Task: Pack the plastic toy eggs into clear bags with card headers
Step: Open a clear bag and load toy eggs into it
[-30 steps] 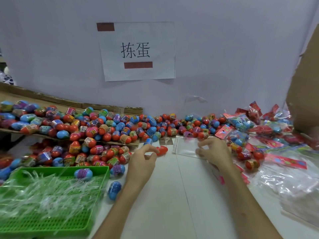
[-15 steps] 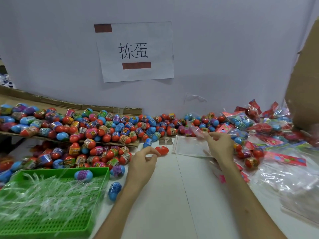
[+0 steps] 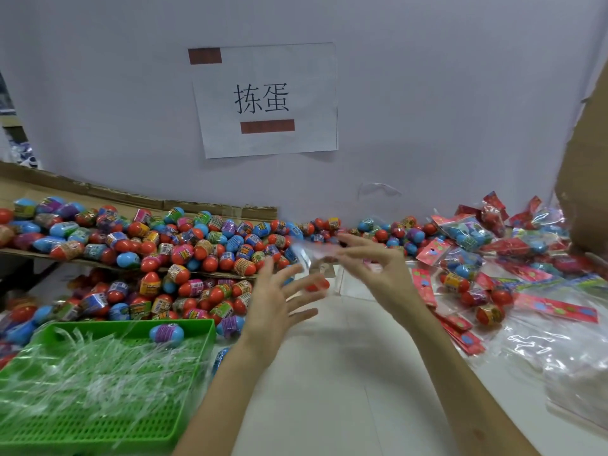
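Head view. The left hand (image 3: 276, 311) is at centre frame, off the table, with fingers spread wide and holding nothing. Its tips are close to the clear bag (image 3: 312, 255).

The bag hangs in the air just above centre and is motion-blurred. The right hand (image 3: 378, 271) pinches its right end between thumb and fingers, as far as the blur lets me tell.

My read of the step is getting the bag mouth open before loading.
- Left fingertips should catch one film layer only and rub the two layers apart.
- Right hand should hold its pinch near the edge so the mouth does not collapse.
- Thin film is likely to cling and slip.
- Eggs are round and will roll, so take them from the near pile.
- No egg is in either hand yet.

Surface, white table (image 3: 329, 390):
- Lower left: a green tray (image 3: 98, 422) with shredded clear strips, and one purple-banded egg (image 3: 166, 334) at its far edge.
- Left to centre: the toy eggs (image 3: 184, 248), heaped on a cardboard sheet and below it.
- Near the hands: a red egg (image 3: 317, 284).
- Right: packed bags (image 3: 467, 232) with red headers, and loose card headers (image 3: 424, 284).
- Lower right: spare clear film (image 3: 575, 373).

Room:
- Pale wall with a taped paper sign (image 3: 266, 100) at upper centre.
- Right edge: a cardboard flap (image 3: 589, 159).
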The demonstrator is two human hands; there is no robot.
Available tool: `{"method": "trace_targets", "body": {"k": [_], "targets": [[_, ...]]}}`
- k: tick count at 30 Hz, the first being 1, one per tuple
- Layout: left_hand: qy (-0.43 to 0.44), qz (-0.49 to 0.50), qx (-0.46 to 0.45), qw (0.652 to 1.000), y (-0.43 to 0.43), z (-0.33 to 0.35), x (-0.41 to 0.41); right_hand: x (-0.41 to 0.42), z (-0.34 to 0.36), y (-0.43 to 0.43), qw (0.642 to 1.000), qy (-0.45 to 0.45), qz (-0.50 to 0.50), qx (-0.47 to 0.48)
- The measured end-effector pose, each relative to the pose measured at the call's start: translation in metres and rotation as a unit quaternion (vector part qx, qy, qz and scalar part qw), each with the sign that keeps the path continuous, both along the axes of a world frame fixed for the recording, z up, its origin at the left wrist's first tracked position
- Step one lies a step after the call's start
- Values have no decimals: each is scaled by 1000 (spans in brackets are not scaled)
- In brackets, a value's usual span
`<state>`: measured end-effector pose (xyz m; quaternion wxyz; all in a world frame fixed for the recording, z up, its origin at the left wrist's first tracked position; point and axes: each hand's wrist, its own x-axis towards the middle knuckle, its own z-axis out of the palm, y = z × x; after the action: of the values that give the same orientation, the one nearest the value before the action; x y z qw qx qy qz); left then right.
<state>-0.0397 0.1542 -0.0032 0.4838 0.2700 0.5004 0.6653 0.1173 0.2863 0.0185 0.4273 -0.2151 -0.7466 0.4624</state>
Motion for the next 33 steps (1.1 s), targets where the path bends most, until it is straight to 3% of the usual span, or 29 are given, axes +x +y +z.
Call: {"method": "trace_targets", "body": {"k": [2,5,10,15,17,20,24,29,33], "targets": [[-104,-15,19,994,-6,0,-9,-5,0,-7,994,-82,62,48],[-152,-22,-16,988,-10,0,-15,-3,0,-9,982,-144,88,85],[-56,-82,-83,992,-9,3,-4,-4,-2,-10,975,-174,46,131],[-26,-42,-60,997,-7,2,-1,-9,-8,-12,972,-159,-31,169],[-25,-1,-17,1000,-5,2,-3,-12,-9,-14,983,-116,-43,139],[-46,81,28,995,-4,1,-8,-19,-3,-22,996,-77,-29,-17],[-14,139,42,989,-2,-3,-10,-21,-4,-25,973,-116,49,-193],[16,155,50,987,-2,-7,-7,-24,-11,-30,971,-76,58,-219],[-17,168,45,985,-2,-7,-6,-29,-14,-32,974,-57,38,-215]]}}
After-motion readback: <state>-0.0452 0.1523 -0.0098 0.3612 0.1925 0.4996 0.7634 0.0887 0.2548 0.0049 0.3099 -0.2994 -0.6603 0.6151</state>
